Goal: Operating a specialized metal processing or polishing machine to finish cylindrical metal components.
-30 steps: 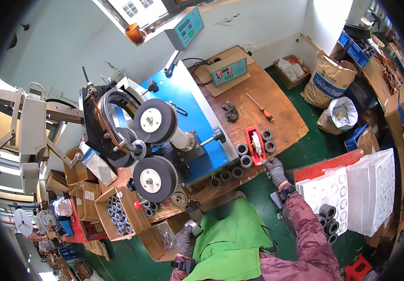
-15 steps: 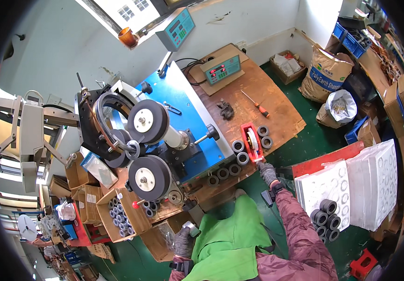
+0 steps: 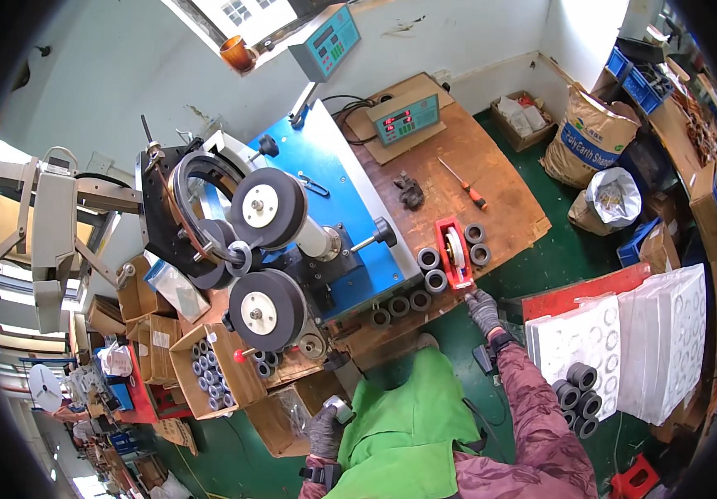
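My left hand [image 3: 325, 434], in a dark grey glove, is closed around a small silver-grey piece [image 3: 338, 408] beside the green apron; its exact kind is too small to tell. At the near edge of the wooden table, my gloved right hand [image 3: 484, 313] has its fingers drawn together against the front end of a red tape dispenser [image 3: 460, 274]. Whether tape is pinched between those fingers cannot be made out. A pale tape roll sits in the dispenser. Dark rings [image 3: 436, 281] stand on both sides of it, with more [image 3: 400, 307] along the table edge.
Left of the table stands a blue machine [image 3: 329, 170] with black rollers [image 3: 267, 312]. A cardboard box of wrapped rings [image 3: 211, 374] is below it. White trays [image 3: 574, 341] with dark rings [image 3: 583, 377] lie to the right. A screwdriver [image 3: 476, 198] and a display box [image 3: 412, 121] rest farther back.
The whole view has shifted slightly, so the scene sits a little farther right. Both hands keep about the same places relative to the apron and the dispenser.
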`<state>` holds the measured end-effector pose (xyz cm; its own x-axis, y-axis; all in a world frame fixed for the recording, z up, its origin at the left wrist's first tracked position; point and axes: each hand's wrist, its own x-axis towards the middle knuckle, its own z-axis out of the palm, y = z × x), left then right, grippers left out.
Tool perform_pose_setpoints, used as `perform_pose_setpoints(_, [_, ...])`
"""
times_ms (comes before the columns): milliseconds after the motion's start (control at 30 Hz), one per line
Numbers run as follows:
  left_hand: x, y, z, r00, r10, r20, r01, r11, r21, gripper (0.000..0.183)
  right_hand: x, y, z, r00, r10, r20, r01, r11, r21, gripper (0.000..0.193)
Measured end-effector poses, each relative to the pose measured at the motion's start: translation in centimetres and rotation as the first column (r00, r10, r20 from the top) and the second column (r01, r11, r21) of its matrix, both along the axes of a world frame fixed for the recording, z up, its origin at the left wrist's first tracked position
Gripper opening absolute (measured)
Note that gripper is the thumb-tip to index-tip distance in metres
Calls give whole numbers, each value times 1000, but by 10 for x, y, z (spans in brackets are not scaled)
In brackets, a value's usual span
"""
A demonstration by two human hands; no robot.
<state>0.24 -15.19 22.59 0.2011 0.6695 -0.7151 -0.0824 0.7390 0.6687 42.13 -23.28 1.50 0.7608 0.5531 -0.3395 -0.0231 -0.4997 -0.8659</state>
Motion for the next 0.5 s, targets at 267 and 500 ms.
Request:
perform_pose_setpoints(267, [-19, -15, 4, 998, 27, 50, -26, 999, -18, 43, -2, 26, -10, 831, -129, -541, 28, 981, -191, 22])
perform_pose_setpoints(500, [-32, -5, 4, 989, 30, 145, -36, 999, 39, 41, -21, -70, -82, 685, 720, 116, -516, 591, -620, 26])
